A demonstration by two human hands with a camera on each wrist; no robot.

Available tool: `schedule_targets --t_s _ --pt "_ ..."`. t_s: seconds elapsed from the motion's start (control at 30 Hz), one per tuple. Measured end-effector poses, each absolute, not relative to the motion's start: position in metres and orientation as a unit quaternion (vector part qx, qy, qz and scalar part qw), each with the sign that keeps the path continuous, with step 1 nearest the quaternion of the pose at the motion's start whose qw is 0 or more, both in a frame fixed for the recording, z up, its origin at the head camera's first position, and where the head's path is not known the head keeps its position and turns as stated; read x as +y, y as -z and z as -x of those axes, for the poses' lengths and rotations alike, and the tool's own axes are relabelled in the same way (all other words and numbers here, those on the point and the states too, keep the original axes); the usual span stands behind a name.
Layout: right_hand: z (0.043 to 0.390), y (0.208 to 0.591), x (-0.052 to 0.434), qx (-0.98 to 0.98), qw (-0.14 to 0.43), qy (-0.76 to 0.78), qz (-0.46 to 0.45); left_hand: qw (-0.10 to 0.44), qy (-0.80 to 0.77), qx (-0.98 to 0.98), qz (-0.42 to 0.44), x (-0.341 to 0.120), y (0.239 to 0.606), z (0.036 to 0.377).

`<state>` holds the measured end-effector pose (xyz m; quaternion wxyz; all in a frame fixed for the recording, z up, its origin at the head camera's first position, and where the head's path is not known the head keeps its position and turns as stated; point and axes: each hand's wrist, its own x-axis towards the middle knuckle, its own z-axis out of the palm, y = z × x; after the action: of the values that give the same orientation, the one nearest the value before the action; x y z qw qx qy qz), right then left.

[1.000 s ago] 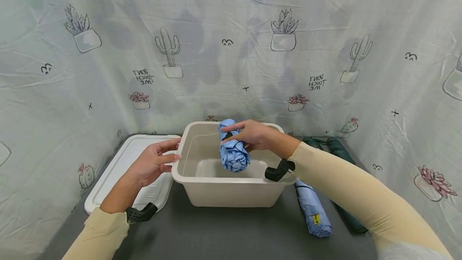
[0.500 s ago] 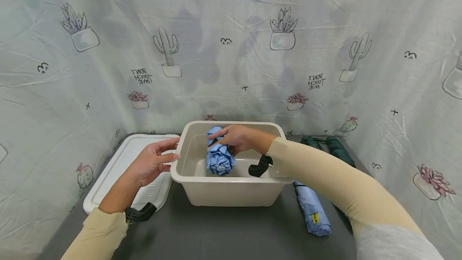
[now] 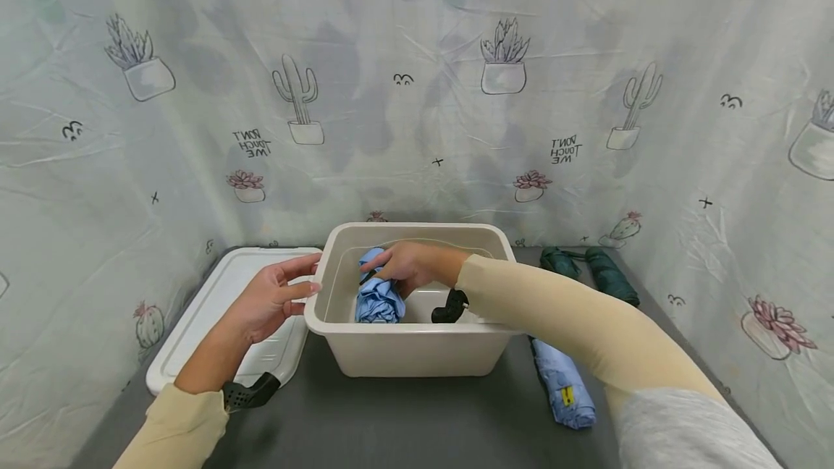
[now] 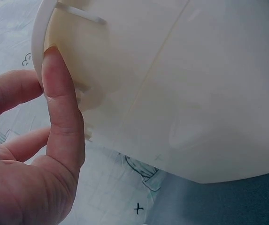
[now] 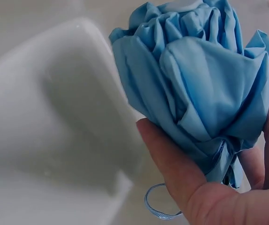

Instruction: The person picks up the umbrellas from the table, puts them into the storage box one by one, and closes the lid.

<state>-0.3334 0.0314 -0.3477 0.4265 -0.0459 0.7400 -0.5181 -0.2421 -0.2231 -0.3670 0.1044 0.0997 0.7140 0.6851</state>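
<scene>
The right hand (image 3: pixel 404 265) reaches down inside the rectangular beige plastic tub (image 3: pixel 417 353) that stands on the dark grey counter (image 3: pixel 404 418), and its fingers (image 5: pixel 172 159) are curled round a folded light-blue fabric umbrella (image 3: pixel 378 299), clamped on it near the strap end; in the right wrist view the bunched blue folds of the umbrella (image 5: pixel 200 93) fan out above the thumb, with the pale inner wall of the tub behind them and a thin blue loop hanging below the grip. The umbrella sits low in the left half of the tub, its lower end near the floor of the tub, though whether it touches there cannot be told. The left hand (image 3: pixel 274 299) rests against the tub's left rim, fingers straight and slightly apart, the fingertips touching the outer edge; the left wrist view shows the thumb (image 4: pixel 61 108) laid flat against the rim and side wall of the tub (image 4: pixel 195 93). Just left of the tub, under the left forearm, a flat white plastic lid (image 3: pixel 195 331) lies on the counter. To the right of the tub lies a second folded light-blue umbrella with a small yellow tag (image 3: pixel 565 391), and further back a folded dark green umbrella (image 3: pixel 602 273). A pale cloth printed with cactus and potted-plant drawings (image 3: pixel 417 93) hangs behind and to both sides.
</scene>
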Motion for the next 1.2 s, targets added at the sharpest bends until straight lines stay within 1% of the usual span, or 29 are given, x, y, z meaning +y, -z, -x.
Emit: schedule_targets --t_s 0.27,0.53,0.83,1.2 --pt "0.334 0.365 0.024 0.759 0.427 0.486 0.067 0.102 -0.686 0.714 -0.096 -0.222 0.365 0.238" --pt "0.334 0.375 0.02 0.757 0.451 0.466 0.074 0.101 -0.691 0.707 -0.107 -0.224 0.363 0.237" --pt "0.336 0.376 0.02 0.736 0.492 0.459 0.076 0.105 -0.695 0.703 -0.106 -0.224 0.367 0.239" --pt "0.335 0.368 0.025 0.745 0.502 0.428 0.094 0.107 -0.696 0.702 -0.104 -0.223 0.365 0.237"
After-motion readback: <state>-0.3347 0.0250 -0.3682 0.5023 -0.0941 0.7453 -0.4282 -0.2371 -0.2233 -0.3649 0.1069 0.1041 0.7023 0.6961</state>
